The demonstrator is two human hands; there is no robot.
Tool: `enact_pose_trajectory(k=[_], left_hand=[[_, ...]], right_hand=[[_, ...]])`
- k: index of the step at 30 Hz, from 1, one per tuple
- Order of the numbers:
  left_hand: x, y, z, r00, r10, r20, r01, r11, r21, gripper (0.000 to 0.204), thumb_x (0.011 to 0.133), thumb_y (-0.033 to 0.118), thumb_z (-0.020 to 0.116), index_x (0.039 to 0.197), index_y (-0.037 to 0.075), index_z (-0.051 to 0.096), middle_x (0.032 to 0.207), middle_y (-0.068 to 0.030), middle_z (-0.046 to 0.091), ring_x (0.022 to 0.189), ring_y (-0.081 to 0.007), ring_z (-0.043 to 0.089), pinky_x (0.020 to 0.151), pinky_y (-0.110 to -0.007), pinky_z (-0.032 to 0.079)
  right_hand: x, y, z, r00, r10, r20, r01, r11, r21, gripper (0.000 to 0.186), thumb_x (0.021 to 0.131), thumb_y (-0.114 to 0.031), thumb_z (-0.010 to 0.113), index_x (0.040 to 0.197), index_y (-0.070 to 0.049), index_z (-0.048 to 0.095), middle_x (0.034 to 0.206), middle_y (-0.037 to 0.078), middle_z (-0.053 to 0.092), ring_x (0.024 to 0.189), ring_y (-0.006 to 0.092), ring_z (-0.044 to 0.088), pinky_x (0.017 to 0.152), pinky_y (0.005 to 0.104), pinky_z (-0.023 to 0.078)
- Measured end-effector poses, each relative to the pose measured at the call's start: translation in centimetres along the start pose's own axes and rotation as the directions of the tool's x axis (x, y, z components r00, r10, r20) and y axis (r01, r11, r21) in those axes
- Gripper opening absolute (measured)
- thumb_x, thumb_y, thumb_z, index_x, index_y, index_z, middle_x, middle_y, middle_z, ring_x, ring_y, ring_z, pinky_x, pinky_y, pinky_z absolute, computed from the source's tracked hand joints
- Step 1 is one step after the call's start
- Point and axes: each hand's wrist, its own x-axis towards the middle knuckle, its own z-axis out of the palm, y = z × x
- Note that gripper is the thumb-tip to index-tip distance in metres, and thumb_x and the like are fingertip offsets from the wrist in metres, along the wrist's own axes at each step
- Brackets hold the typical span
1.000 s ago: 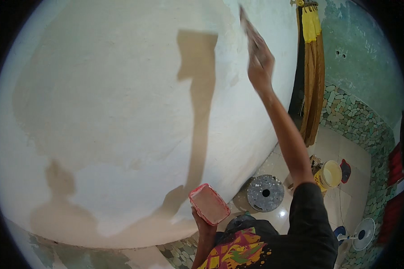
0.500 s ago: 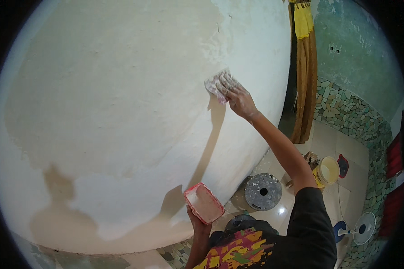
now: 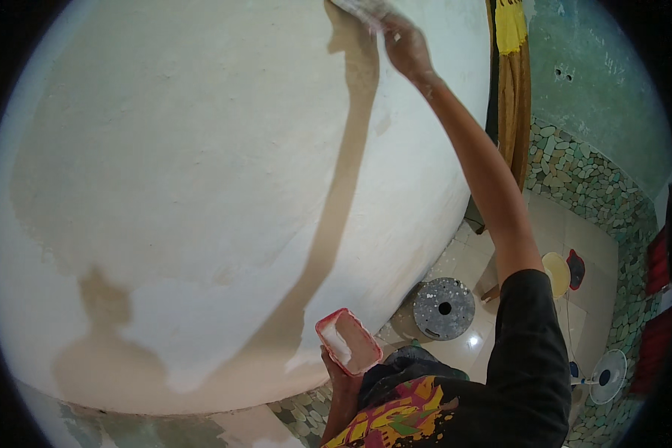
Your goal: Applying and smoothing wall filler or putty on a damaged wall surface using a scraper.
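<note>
A wide wall (image 3: 172,172) fills most of the view, whitish with a greyer damp-looking patch and bright white streaks. High on it, near the top edge of the picture, my right hand (image 3: 407,51) presses a crumpled, white-smeared rag (image 3: 358,7) against the surface; the rag is partly cut off and blurred by motion. Low in front of the wall, my left hand (image 3: 341,378) holds a small red-rimmed plastic tub (image 3: 334,316) from beneath and the side. White paint-like liquid coats part of its inside.
On the tiled floor right of the wall stand a grey speckled round drum (image 3: 444,308) and a pale yellow bucket (image 3: 556,275), partly behind my arm. A fan (image 3: 608,377) is at the lower right. A brown curtain (image 3: 511,112) hangs beside the wall's right edge.
My right hand has swept upward along the wall with the rag, its arm now more stretched. The tub in my left hand has shifted slightly right as the view moved.
</note>
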Motion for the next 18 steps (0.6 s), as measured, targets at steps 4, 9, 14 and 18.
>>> enact_pose_trajectory(k=[4,9,14,18], left_hand=[[-0.7,1.0,-0.3,0.997,0.04,-0.06,-0.04,0.999,-0.006,0.059,0.101,0.058,0.049,0.144,0.017,0.052,0.137,-0.0058,0.062,0.125,-0.0278,0.061,0.103,-0.05,0.053],[-1.4,2.1,-2.4,0.991,0.054,-0.125,-0.036,0.989,0.141,0.065,0.102,0.063,0.042,0.149,0.019,0.047,0.142,-0.005,0.057,0.13,-0.0294,0.056,0.108,-0.05,0.048],[-1.2,2.7,-2.8,0.997,-0.048,-0.063,0.057,0.989,0.138,0.062,0.101,0.063,0.047,0.147,0.02,0.049,0.14,-0.0038,0.059,0.127,-0.0282,0.058,0.106,-0.05,0.049],[-1.2,3.4,-4.1,0.989,-0.133,0.071,0.135,0.99,-0.026,0.063,0.099,0.063,0.053,0.146,0.02,0.05,0.137,-0.0033,0.062,0.125,-0.0276,0.06,0.105,-0.051,0.051]], right_hand=[[-7.8,-2.8,1.3,0.992,-0.115,0.042,0.117,0.993,-0.035,0.058,0.086,-0.001,0.063,0.142,-0.014,0.061,0.149,0.012,0.057,0.139,0.0346,0.049,0.117,0.0456,0.038],[-16.3,-5.0,-4.3,0.926,-0.029,0.375,0.121,0.968,-0.222,0.058,0.086,0.002,0.062,0.142,-0.015,0.061,0.149,0.011,0.057,0.14,0.0323,0.05,0.121,0.0483,0.034],[-15.5,-6.3,-6.9,0.879,0.338,0.335,-0.362,0.932,0.007,0.034,0.1,-0.006,0.053,0.13,-0.004,0.068,0.132,0.015,0.068,0.125,0.0279,0.061,0.112,0.0391,0.044],[-7.5,-2.0,-6.9,0.815,0.565,0.132,-0.576,0.814,0.071,0.037,0.104,-0.025,0.055,0.119,0.005,0.071,0.114,0.013,0.077,0.1,0.0188,0.068,0.089,0.0357,0.052]])
